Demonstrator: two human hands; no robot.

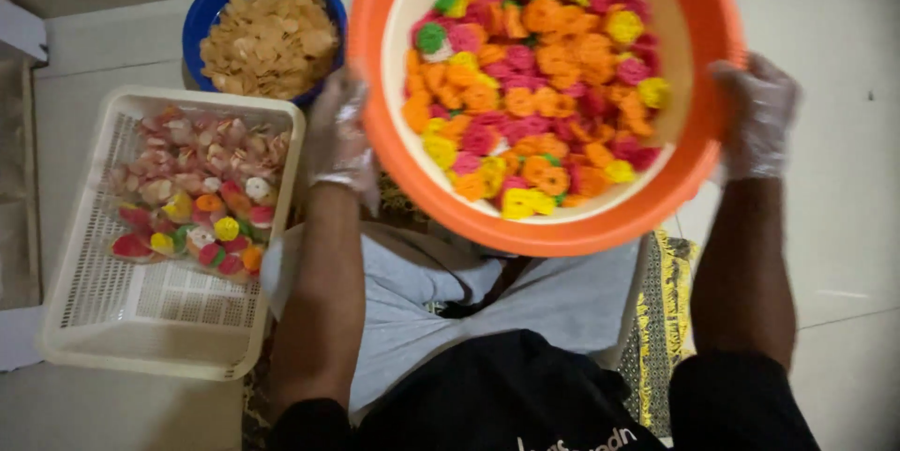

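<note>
- Dark-clothed lap [525, 395] of the seated person fills the bottom edge.
- Left hand [339, 132], in a clear glove, grips the orange basin [394, 160] by its left rim; right hand [757, 118] clasps the opposite rim.
- Colourful crackers [534, 76] fill the basin, held up over the knees.
- White basket [141, 320] with packed crackers and a blue bowl [211, 10] sit left.

You have one orange basin [384, 146] of coloured crackers, one blue bowl [202, 15] of beige chips, one white slotted basket [141, 329], and two gloved hands.
</note>
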